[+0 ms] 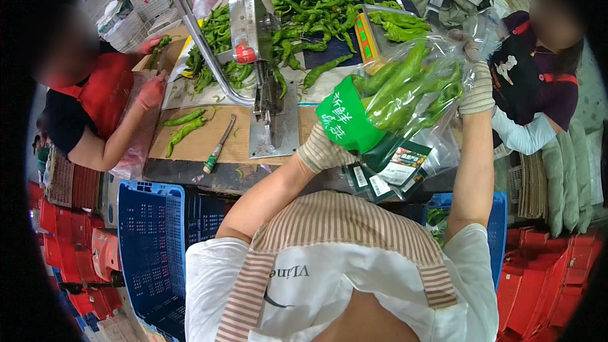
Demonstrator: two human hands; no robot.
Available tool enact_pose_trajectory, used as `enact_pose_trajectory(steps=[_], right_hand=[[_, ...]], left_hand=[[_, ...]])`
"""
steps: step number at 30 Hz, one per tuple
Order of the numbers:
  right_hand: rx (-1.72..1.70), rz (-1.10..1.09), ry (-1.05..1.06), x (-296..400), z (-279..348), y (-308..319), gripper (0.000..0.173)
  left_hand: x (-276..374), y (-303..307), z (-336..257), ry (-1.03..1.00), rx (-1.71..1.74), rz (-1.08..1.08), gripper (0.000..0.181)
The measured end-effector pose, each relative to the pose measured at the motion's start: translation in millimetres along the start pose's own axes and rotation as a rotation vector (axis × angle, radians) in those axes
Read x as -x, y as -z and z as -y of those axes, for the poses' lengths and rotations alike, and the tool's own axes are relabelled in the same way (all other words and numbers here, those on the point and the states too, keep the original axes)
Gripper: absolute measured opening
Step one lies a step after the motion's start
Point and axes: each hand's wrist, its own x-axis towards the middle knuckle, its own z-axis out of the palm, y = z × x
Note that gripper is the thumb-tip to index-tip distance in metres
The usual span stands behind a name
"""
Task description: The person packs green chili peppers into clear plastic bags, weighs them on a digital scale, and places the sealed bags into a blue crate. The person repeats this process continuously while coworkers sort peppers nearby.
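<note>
A clear plastic bag (pixel 413 90) of long green peppers is held tilted above the table's front edge, its green printed part bearing writing. My left hand (pixel 327 149), in a striped knit glove, grips the bag's lower end by the green part. At the bag's upper right end, my right hand (pixel 475 78), gloved alike, is closed on the gathered plastic. Several flat printed packaging bags (pixel 380 180) with barcode labels lie beneath the filled bag, near my left hand. Just beyond the bag stands a weighing scale (pixel 365 40) with loose peppers (pixel 401 23) on its pan.
A metal bag-sealing machine (pixel 259 66) stands left of the bag. A knife (pixel 221 142) and two peppers (pixel 185 126) lie on cardboard. Beyond is a large pepper heap (pixel 313 4). Co-workers are at left, right and far side. Blue crates (pixel 152 247) stand below the table.
</note>
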Motion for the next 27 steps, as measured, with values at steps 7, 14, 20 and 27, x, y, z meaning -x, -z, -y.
enact_pose_trajectory(steps=[7, 14, 20, 27], right_hand=[[0.282, -0.005, 0.058, 21, 18, -42, 0.031], [-0.220, 0.154, -0.013, 50, 22, -76, 0.027], [0.432, 0.261, 0.234, 54, -5, -101, 0.024], [1.151, 0.311, 0.819, 43, -44, -96, 0.019]], left_hand=[[3, 3, -9, 0.185, 0.493, -0.117, 0.035], [-6, 9, -64, 0.168, 0.383, -0.495, 0.027], [-22, -16, -128, -0.332, -0.569, -0.328, 0.052], [-51, -72, -90, -0.262, -1.195, -0.065, 0.087]])
